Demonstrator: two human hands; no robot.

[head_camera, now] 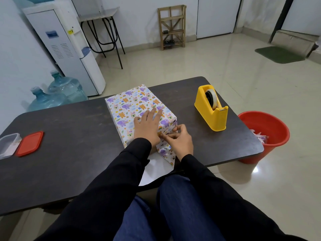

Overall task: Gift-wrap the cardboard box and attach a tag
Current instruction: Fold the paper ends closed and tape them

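Observation:
The box (129, 105) stands in the middle of the dark table (69, 136), covered in white paper printed with purple elephants and orange bears. My left hand (147, 126) lies flat on its top with straight fingers, pressing the paper down. At the near end of the box my right hand (178, 139) pinches the paper's edge between thumb and fingers. A loose flap of paper (163, 153) hangs from that end toward me, its white underside (154, 171) spread on the table.
A yellow tape dispenser (212, 108) stands to the right of the box. A clear plastic container (7, 145) and its red lid (29, 143) lie at the table's left edge. A red bucket (265, 134) with scraps sits on the floor at right.

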